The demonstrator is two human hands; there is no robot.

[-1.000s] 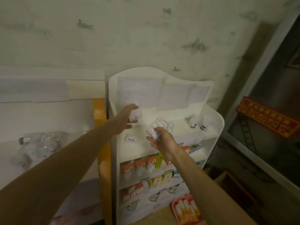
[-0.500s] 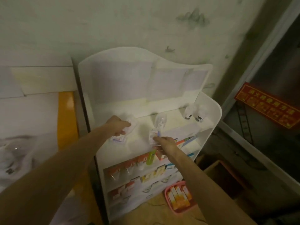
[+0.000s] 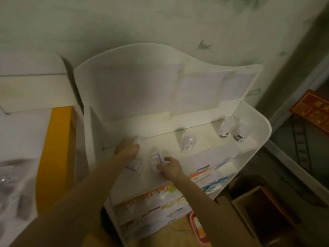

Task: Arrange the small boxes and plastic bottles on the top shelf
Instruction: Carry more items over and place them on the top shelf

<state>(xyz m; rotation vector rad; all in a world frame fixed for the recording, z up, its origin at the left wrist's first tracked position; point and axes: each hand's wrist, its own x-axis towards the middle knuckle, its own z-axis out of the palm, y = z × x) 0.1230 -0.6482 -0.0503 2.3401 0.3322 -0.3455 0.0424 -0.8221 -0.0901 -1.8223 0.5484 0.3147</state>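
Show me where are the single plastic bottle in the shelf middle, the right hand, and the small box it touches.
plastic bottle (image 3: 188, 141), head view, on its body.
right hand (image 3: 170, 168), head view, on its back.
small box (image 3: 155, 159), head view, on its printed face.

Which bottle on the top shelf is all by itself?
The clear bottle in the middle of the top shelf stands alone. The other two bottles sit side by side in the far right corner.
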